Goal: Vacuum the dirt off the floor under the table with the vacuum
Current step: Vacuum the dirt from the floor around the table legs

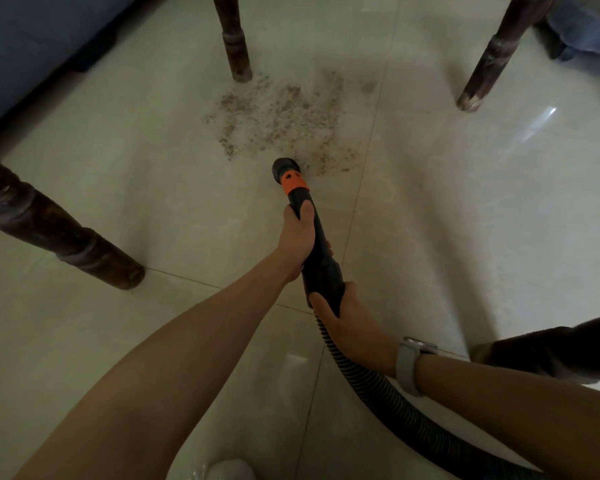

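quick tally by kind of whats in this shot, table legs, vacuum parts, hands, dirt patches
Table legs: 4 (far left, far right, near left, near right)
Vacuum nozzle: 1
Vacuum hose: 1
Hands on the vacuum: 2 (left hand, right hand)
Dirt patch: 1
Wristwatch: 1
Total: 10

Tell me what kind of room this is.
Probably a home living or dining room: glossy tiled floor, turned wooden table legs standing around a scatter of dirt, and a blue sofa at the far left.
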Demonstrator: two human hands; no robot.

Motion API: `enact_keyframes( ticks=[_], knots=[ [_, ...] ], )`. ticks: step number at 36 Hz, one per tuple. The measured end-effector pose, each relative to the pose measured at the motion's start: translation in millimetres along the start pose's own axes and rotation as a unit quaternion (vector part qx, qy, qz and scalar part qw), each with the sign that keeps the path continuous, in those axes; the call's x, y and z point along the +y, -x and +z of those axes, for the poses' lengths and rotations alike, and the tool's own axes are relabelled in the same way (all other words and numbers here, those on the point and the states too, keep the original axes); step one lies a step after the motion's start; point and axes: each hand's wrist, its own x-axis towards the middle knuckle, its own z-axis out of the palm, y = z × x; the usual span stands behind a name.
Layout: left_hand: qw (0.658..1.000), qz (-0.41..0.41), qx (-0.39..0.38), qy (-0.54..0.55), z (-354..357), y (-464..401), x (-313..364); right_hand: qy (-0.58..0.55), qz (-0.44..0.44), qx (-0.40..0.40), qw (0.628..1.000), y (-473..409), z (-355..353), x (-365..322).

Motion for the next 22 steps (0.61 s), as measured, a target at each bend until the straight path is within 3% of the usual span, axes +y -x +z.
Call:
enact_keyframes(
  ticks=[22],
  knots=[
    [0.999, -0.030, 0.003, 0.016, 17.1, -16.8, 30.5, 0.015, 0.009, 0.019, 1.000, -19.8, -21.2, -12.5]
  ],
)
